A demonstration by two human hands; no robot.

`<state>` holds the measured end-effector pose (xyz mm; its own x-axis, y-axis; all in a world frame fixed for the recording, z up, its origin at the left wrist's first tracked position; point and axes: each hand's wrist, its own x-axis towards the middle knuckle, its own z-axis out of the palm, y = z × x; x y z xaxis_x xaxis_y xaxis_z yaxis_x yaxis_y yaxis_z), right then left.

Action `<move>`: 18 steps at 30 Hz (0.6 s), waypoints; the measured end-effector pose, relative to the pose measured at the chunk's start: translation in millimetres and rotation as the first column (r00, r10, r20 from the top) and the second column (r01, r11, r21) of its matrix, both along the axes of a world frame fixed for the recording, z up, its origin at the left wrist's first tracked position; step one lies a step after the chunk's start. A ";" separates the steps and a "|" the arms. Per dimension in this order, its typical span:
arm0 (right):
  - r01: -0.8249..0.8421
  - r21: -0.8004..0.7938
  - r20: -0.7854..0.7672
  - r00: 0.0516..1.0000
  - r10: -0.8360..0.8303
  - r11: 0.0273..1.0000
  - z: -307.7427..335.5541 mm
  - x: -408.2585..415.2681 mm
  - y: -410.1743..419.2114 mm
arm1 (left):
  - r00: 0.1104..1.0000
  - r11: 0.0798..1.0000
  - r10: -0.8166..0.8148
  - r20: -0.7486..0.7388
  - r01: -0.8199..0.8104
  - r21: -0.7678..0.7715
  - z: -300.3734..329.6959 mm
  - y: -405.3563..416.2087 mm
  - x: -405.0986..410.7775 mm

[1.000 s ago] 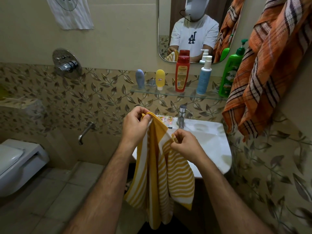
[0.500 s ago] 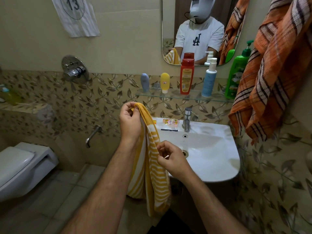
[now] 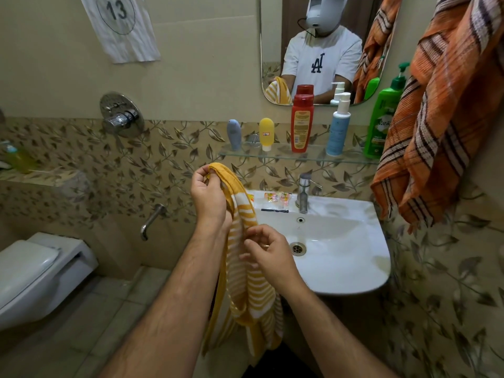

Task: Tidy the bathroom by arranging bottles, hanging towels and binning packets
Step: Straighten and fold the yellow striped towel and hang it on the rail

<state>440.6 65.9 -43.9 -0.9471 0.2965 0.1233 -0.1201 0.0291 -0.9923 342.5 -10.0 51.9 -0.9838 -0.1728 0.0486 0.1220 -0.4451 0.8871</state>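
Cloth fills both our hands: the yellow striped towel (image 3: 245, 282) hangs bunched in front of us, left of the sink (image 3: 354, 268), its lower end dangling free toward six o'clock. Our left hand (image 3: 208, 199) is closed around the top fold at twelve o'clock of the bundle; our right hand (image 3: 268, 253) pinches a stripe lower down, at about three o'clock of it. We judge it soft, light and limp, so it will sag wherever unsupported; taking two corners of one edge should spread it for hanging. An orange plaid towel (image 3: 441, 126) already hangs at two o'clock. Small packets (image 3: 276, 198) lie on the sink's back ledge, beside the tap (image 3: 303, 193).
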 end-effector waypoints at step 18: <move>0.374 0.665 -0.130 0.910 -0.393 0.647 9.9 -20.8 17.3 | 0.995 0.995 -0.102 0.001 0.102 0.008 5.7 14.7 13.4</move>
